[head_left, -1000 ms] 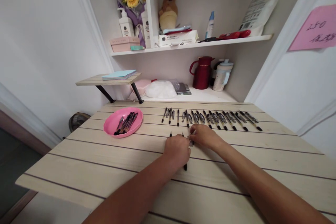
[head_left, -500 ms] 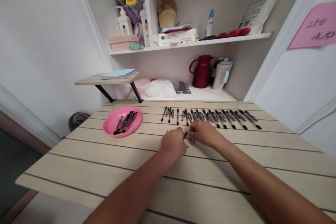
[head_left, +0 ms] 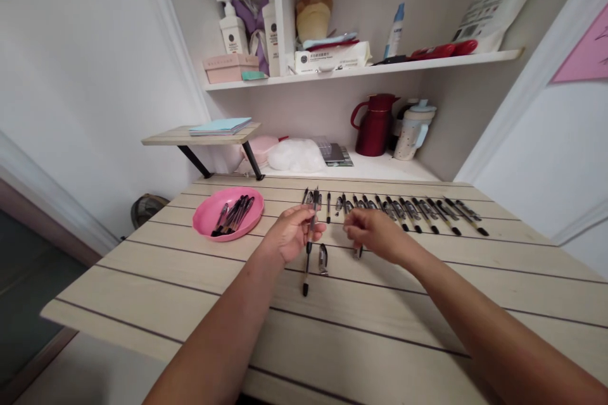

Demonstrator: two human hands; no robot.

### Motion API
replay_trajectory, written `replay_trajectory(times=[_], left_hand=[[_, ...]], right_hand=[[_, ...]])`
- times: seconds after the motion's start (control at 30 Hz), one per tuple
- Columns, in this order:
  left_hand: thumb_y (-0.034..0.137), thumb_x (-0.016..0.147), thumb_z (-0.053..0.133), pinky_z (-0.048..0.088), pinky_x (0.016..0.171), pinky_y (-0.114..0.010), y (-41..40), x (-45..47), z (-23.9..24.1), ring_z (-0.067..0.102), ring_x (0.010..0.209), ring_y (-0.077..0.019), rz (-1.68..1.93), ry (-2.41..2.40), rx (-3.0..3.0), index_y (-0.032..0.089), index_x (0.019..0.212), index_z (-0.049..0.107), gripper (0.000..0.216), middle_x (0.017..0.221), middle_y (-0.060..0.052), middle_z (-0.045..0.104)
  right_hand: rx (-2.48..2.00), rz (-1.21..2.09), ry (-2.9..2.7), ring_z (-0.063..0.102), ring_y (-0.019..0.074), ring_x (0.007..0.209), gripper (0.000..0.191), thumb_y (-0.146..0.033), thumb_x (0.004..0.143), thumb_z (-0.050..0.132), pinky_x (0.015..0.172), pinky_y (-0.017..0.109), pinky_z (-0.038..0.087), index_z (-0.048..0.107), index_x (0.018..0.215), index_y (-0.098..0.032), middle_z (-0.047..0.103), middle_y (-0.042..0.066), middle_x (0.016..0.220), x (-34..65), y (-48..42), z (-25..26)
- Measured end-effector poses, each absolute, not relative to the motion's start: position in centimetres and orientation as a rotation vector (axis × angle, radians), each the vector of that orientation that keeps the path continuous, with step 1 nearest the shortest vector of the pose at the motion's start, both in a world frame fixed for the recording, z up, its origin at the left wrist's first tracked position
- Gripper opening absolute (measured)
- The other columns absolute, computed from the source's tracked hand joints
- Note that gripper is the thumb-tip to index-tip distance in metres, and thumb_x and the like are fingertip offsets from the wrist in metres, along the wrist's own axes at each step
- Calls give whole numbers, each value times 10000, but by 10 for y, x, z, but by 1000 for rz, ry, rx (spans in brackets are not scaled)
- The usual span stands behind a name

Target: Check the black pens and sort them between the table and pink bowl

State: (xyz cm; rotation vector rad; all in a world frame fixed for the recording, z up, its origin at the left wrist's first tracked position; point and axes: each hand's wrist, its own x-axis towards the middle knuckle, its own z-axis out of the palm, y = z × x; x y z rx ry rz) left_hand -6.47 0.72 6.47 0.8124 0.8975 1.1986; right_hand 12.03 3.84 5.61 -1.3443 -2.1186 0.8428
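Observation:
My left hand (head_left: 293, 234) is closed on an uncapped black pen (head_left: 313, 218), held nearly upright with its tip pointing away. Just below it another pen (head_left: 306, 275) lies on the table, a pen cap (head_left: 323, 259) at its right. My right hand (head_left: 375, 234) hovers to the right with curled fingers; whatever is in them is hidden. Under those fingers a second cap (head_left: 358, 254) shows; whether it is touched I cannot tell. Beyond both hands runs a row of pens (head_left: 425, 215) with caps between them, partly covered by my hands.
A pink bowl (head_left: 198, 221) with several pens stands left on the slatted wooden table (head_left: 166, 291). Behind it is a small raised shelf (head_left: 166, 137) bearing blue paper. At the back are a red jug (head_left: 377, 130), a tumbler (head_left: 412, 133) and a white bag (head_left: 297, 157).
My hands, close together before, have moved apart. My left hand has turned and risen with the pen, uncovering the pen and cap on the table. The view has shifted slightly.

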Motion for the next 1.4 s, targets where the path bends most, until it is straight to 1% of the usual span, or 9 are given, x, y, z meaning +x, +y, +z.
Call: replay_trajectory(times=[0.1,0.23,0.33,0.73,0.93,1.1,1.27,1.33,1.4], left_hand=[[214,661,604,338,386,-149,3,-57,63,507,468,-51,1118,961,924,148,895,560,247,639,29,507],[205,665,588,286,351,-137,1,-47,60,468,441,-35,1044,1049,1053,147,904,562,247,629,36,488],[196,667,583,276,352,-134,0,-44,57,465,444,-34,1009,1085,1091,133,910,571,252,616,31,490],[201,664,589,267,359,-133,-1,-44,54,459,434,-34,983,1149,1132,133,911,596,256,587,29,508],[219,655,622,317,392,-145,1,-45,53,501,472,-59,994,1089,1153,117,915,611,279,568,15,527],[259,640,654,344,425,-156,0,-41,51,493,495,-58,1056,1027,1137,89,818,624,249,576,3,533],[240,646,638,350,438,-160,0,-31,47,474,481,-55,1160,1084,1136,98,792,602,207,554,12,523],[240,651,628,348,436,-157,0,-29,46,474,485,-53,1182,1092,1139,102,791,592,200,571,12,521],[264,658,621,323,412,-148,-1,-29,47,471,473,-46,1175,1078,1136,110,800,580,214,610,9,532]], right_hand=[[-1210,1154,-1694,509,97,486,136,-309,681,586,454,221,377,593,733,-183,568,-18,581,128,49,58],[-1009,1355,-1300,503,80,520,242,-302,574,718,446,204,383,632,759,-172,579,-7,615,137,57,60],[-959,1431,-1186,523,77,553,261,-257,542,749,474,197,411,641,764,-171,590,-4,636,142,59,62],[-959,1380,-1425,531,88,571,246,-292,584,714,501,221,385,654,788,-170,607,-6,660,140,50,70],[-923,1492,-1382,522,87,565,294,-290,578,726,501,219,375,652,839,-176,599,-10,643,141,49,71],[-875,1630,-1266,500,77,528,305,-325,559,743,487,216,374,647,804,-172,567,-21,597,139,52,63],[-973,1503,-1233,432,60,446,300,-389,553,739,435,199,328,547,621,-167,498,-46,489,133,51,58],[-1001,1455,-1276,487,86,502,323,-460,598,686,475,212,370,542,633,-173,547,-18,540,131,50,59],[-963,1469,-1328,558,129,645,349,-505,636,634,564,246,428,590,753,-179,624,32,719,131,48,60]])
